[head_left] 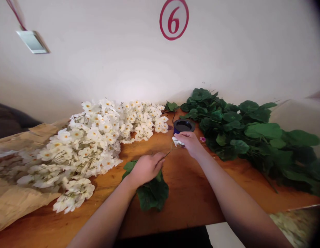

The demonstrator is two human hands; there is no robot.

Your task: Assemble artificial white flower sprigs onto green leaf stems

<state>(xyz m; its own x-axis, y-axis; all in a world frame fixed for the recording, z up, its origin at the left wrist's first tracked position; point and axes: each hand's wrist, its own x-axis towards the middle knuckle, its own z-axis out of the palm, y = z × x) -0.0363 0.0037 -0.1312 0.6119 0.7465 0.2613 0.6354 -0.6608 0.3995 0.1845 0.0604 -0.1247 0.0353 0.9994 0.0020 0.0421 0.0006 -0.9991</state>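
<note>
My left hand (pixel 147 168) is closed, thumb and fingers pinching a thin stem that points up to the right. Below and around this hand hangs a bunch of green artificial leaves (pixel 152 194), partly covered by it. My right hand (pixel 190 143) is closed on a small white artificial flower (pixel 177 141), its thin stem reaching down toward the left hand's stem. Whether the two stems touch, I cannot tell. Just behind the right hand stands a round pot (pixel 184 126) with a black rim and blue side, partly hidden by the fingers.
White flowers with yellow centres (pixel 98 134) are heaped at the left, partly on brown paper (pixel 17 203). A big pile of green leaves (pixel 232 127) covers the right side of the wooden table (pixel 186 193). A small pink flower (pixel 202 139) lies near the pot. Behind rises a wall.
</note>
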